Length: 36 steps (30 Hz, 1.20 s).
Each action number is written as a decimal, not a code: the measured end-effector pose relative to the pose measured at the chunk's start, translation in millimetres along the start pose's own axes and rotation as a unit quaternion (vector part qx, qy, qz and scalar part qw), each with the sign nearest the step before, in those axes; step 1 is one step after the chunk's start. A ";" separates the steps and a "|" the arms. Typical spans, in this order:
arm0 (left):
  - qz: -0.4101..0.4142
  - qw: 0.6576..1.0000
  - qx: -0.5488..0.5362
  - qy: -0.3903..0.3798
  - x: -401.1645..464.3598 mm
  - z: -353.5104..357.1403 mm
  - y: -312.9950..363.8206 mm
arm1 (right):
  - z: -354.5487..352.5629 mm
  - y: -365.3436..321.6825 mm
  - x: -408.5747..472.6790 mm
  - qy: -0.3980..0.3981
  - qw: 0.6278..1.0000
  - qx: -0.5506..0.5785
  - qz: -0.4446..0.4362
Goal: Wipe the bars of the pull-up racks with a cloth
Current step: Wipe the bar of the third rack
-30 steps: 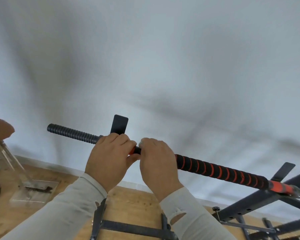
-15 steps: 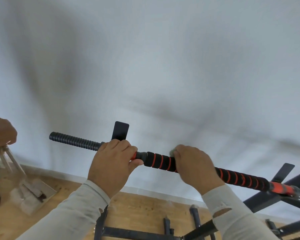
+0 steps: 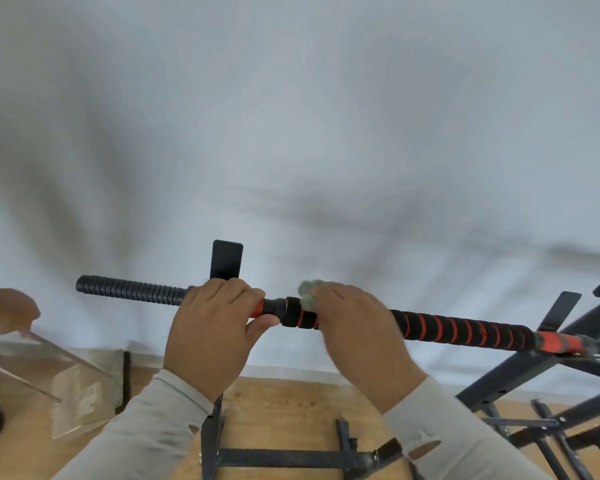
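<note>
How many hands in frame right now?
3. Left hand grips the bar at centre; right hand beside it wraps the cloth around the bar; a third hand, another person's, at the far left edge, partly cropped.

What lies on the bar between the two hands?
In the head view, a short bare stretch of bar separates the left hand from the right hand, which holds the cloth.

- A white wall (image 3: 326, 116) fills most of the view, with soft grey shadows across it.
- A pale skirting board (image 3: 291, 372) runs along the foot of the wall.
- The floor (image 3: 281, 414) is light wooden boards, in the near part of the scene.
- At the near left, clear acrylic stands (image 3: 73, 393) rest on the floor.
- Light is even and diffuse.
</note>
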<state>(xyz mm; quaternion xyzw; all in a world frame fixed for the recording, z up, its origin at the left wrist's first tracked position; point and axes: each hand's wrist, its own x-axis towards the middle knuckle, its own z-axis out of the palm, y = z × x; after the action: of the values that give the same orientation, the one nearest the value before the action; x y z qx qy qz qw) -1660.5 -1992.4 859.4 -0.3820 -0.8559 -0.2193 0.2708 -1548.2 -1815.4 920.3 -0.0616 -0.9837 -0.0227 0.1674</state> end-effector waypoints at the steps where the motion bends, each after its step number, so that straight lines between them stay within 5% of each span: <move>1: -0.001 1.000 0.001 0.001 0.1 -0.5 0.2 | -8.5 10.2 -1.2 -0.042 0.998 -0.035 0.023; 6: -0.012 1.000 0.009 -0.006 0.2 -0.8 1.7 | -35.7 44.6 -2.4 -0.153 0.974 -0.117 0.119; 12: -0.013 1.000 0.001 -0.004 -0.1 -1.2 2.2 | -12.2 -24.7 16.4 -0.074 0.990 -0.060 0.105; 17: -0.002 1.000 -0.020 0.022 0.1 0.2 2.2 | 23.6 -62.3 12.9 0.070 0.997 0.036 0.015; 22: -0.002 1.000 -0.006 0.004 -0.9 -0.2 1.4 | 21.1 -20.1 -9.8 0.103 0.992 0.064 -0.011; 27: -0.008 1.000 0.008 -0.002 0.0 -1.9 2.5 | 1.8 39.5 -30.3 0.000 0.996 -0.051 0.071; 30: -0.005 1.000 0.017 -0.003 0.2 -1.3 3.3 | -12.8 58.5 -32.3 -0.038 0.988 -0.028 0.146; 36: -0.006 1.000 0.021 -0.015 0.0 -1.3 2.9 | 4.1 -12.0 -16.8 0.094 0.987 -0.008 0.130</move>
<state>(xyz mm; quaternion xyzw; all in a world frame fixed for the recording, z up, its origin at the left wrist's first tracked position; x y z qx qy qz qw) -1657.9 -1991.4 860.9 -0.3742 -0.8668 -0.1967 0.2644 -1535.3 -1828.9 910.6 -0.1875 -0.9471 -0.0142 0.2601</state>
